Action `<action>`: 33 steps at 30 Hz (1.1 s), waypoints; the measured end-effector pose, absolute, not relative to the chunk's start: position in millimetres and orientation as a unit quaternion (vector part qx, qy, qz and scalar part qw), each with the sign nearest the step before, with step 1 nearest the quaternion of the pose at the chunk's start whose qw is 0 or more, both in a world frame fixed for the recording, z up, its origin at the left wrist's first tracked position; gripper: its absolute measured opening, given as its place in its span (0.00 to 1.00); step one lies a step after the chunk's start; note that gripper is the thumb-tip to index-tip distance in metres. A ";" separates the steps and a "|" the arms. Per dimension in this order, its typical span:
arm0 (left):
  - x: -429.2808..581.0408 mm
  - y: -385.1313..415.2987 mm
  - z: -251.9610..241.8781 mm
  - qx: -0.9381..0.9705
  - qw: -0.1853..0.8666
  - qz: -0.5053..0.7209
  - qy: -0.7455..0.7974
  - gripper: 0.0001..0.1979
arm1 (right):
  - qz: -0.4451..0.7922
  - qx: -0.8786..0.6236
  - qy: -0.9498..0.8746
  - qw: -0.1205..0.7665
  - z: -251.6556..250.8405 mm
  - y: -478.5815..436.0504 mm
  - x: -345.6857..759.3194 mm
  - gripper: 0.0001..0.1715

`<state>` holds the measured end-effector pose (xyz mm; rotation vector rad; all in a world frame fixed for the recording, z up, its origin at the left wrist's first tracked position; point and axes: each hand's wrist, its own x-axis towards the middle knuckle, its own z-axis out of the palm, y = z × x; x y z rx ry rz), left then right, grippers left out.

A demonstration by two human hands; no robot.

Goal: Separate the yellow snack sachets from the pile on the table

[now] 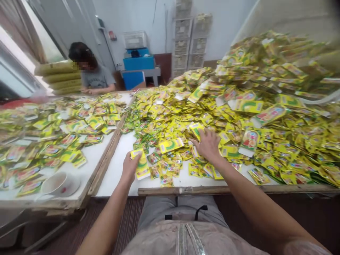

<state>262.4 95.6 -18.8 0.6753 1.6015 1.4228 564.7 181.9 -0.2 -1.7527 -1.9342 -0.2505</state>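
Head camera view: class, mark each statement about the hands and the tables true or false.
1. The left hand grips a small stack of yellow sachets. True.
2. The right hand holds scissors. False: it lies spread, palm down, on the heap of sachets.
3. A white bowl stands on the left table. True.
4. The other person is close beside the right hand. False: that person is at the far end of the left table.

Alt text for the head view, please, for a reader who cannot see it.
The left hand grips a stack of yellow sachets while the right hand rests spread on the heap of sachets covering the white table. Another person sits behind a second sachet-strewn table at left.
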 end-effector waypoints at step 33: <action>219.2 59.6 -52.8 0.466 0.304 0.426 0.714 0.20 | 0.168 -0.278 -0.940 0.107 -29.1 173.1 432.1 0.16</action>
